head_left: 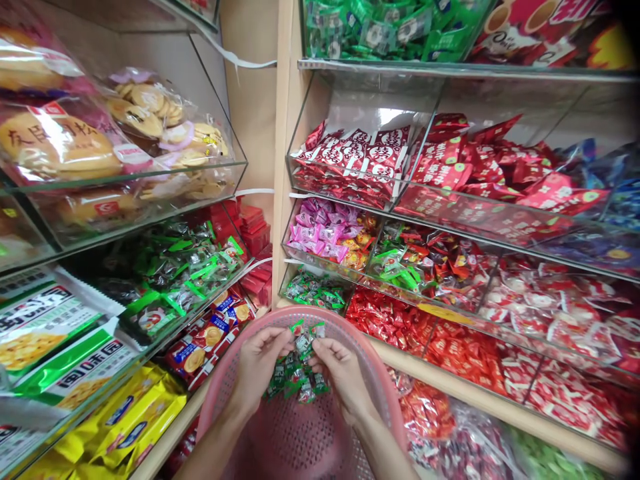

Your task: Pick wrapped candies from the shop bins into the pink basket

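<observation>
The left hand and right hand have their fingers closed on small green packets over the pink basket, a loose cluster just beneath; the handling looks underway rather than finished, with similar packets on the shelf beyond

Nearest my left fingers and right fingers, small green packets take up the middle, with bare basket floor toward me and the raised rim of the pink basket curving around. Ahead a wooden post blocks me; on the right shelves, glass fronts bar low reaches, leaving gaps above.
</observation>
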`<state>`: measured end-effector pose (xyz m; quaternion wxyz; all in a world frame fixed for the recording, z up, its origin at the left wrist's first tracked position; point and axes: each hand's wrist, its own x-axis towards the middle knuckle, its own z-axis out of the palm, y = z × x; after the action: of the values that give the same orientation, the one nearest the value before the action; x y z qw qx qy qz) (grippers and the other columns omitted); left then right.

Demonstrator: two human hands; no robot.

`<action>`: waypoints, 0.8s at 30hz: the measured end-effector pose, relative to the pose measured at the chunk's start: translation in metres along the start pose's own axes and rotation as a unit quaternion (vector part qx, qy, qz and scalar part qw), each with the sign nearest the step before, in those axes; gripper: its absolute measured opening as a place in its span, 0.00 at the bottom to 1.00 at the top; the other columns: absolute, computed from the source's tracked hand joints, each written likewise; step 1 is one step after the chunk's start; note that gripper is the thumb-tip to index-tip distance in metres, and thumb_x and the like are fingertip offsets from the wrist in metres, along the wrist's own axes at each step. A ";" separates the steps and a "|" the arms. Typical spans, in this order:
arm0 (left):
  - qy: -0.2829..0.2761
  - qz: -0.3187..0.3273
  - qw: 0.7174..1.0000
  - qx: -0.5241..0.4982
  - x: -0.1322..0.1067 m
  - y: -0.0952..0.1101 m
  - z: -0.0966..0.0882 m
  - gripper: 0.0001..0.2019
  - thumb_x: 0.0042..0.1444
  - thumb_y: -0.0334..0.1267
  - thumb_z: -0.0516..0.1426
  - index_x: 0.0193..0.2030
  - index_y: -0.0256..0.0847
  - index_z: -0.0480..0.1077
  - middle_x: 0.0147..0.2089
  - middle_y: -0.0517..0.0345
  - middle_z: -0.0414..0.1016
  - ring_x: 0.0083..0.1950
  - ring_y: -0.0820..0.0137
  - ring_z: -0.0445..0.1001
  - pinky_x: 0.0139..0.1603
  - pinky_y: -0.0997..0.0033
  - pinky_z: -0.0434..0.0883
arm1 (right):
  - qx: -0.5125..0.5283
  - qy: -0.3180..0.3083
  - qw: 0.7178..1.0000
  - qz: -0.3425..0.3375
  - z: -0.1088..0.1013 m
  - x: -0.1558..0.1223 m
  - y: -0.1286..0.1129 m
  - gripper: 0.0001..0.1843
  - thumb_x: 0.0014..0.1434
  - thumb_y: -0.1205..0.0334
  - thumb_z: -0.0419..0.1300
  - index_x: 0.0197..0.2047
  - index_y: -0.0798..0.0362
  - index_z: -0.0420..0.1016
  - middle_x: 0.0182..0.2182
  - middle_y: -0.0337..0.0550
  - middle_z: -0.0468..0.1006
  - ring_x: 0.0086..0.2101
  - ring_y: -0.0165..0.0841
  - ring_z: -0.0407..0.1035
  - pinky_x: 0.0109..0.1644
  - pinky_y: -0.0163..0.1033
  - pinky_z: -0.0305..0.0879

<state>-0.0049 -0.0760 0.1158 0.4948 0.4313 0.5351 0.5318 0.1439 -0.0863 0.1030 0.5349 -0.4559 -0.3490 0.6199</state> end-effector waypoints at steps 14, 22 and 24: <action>0.036 0.000 0.996 0.076 -0.014 -0.035 -0.022 0.15 0.49 0.51 0.57 0.28 0.39 0.72 0.27 0.61 0.73 0.33 0.69 0.72 0.36 0.74 0.69 | -0.049 -0.041 0.998 0.029 -0.002 -0.006 0.036 0.19 0.44 0.47 0.67 0.25 0.57 0.77 0.19 0.39 0.75 0.21 0.26 0.65 0.27 0.31 0.59; -0.021 -0.105 0.993 0.042 -0.008 -0.057 -0.035 0.18 0.45 0.53 0.60 0.32 0.38 0.72 0.30 0.57 0.76 0.35 0.66 0.76 0.37 0.70 0.71 | 0.013 -0.043 0.989 0.140 -0.010 -0.007 0.053 0.19 0.39 0.50 0.70 0.26 0.58 0.76 0.21 0.40 0.77 0.21 0.23 0.68 0.27 0.28 0.62; -0.027 -0.127 0.991 0.042 -0.006 -0.060 -0.040 0.21 0.45 0.53 0.60 0.38 0.37 0.71 0.36 0.53 0.78 0.39 0.64 0.77 0.39 0.68 0.72 | 0.042 -0.021 0.981 0.188 -0.016 -0.005 0.056 0.19 0.38 0.52 0.72 0.28 0.58 0.76 0.23 0.41 0.78 0.22 0.23 0.70 0.27 0.27 0.64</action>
<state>-0.0401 -0.0911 0.0540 0.5540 0.3950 0.5937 0.4296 0.1398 -0.1030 0.0464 0.4198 -0.4770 -0.2415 0.7334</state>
